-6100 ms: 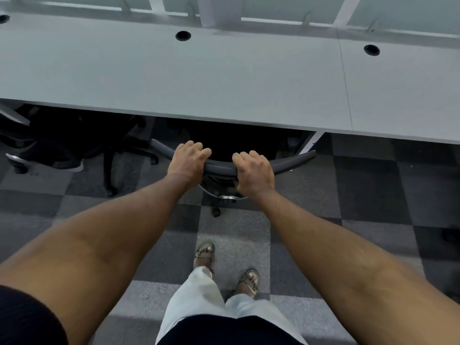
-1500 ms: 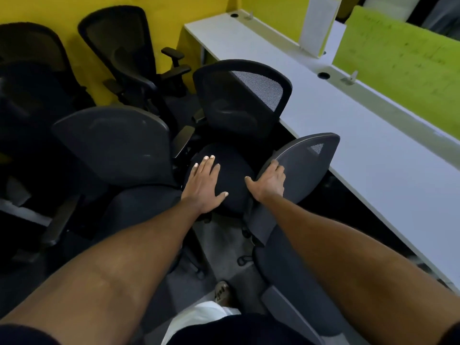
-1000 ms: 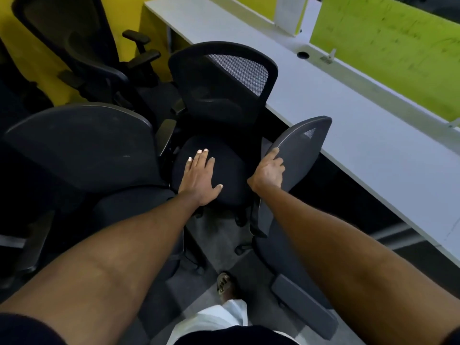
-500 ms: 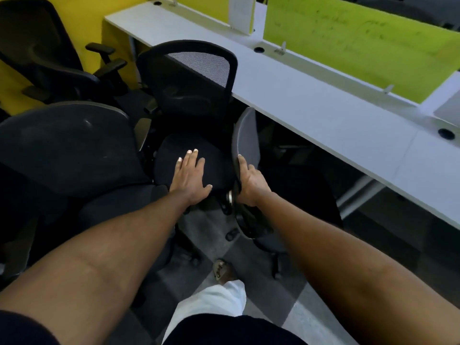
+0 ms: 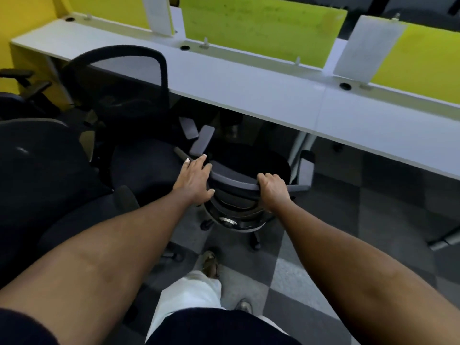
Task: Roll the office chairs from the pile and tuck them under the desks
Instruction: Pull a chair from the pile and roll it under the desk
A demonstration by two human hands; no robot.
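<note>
– Chair (image 5: 246, 168) position?
– Mid-frame on the checkered carpet (image 5: 373, 220), seat towards the white tabletop (image 5: 261, 90) at 12 o'clock, just short of its edge.
– Hands?
– Fingers of the right hand (image 5: 273, 191) curl round the backrest's top edge. Flat, fingers straight, the left hand (image 5: 194, 180) rests on that edge's 9 o'clock end.
– Other chairs?
– Crowded from 9 to 11 o'clock; a mesh-back chair (image 5: 124, 95) stands beside the tabletop.

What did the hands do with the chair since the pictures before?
The grey-backed black office chair swung round, so its back faces the person and its seat points at the white desk. The right hand now grips the top of its back; the left hand left the neighbouring seat and rests on that back. The black mesh-backed chair in the pile stayed put.
</note>
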